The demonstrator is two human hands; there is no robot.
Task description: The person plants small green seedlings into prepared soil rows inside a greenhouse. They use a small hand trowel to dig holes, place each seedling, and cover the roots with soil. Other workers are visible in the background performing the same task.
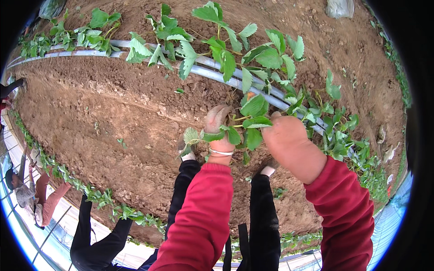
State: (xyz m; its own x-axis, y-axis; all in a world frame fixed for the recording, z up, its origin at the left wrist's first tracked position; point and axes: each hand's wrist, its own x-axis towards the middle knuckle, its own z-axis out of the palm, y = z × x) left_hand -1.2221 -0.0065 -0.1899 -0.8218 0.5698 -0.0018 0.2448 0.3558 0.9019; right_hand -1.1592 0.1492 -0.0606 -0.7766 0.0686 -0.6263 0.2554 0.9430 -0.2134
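Observation:
Between my two hands stands a strawberry plant with toothed green leaves, at the near side of pale drip pipes. My left hand, soil-covered and with a white band at the wrist, reaches down to the soil beside its stems. Leaves and the hand's own back hide the left fingertips. My right hand is closed on the plant's other side, close to the leaves and the pipes. What its fingers hold, if anything, is hidden. Red sleeves cover both forearms.
More strawberry plants grow along the pipes, left and right. Brown soil forms a furrow at left, edged by another plant row. A crouching person is at far left. A plastic bag lies at top right.

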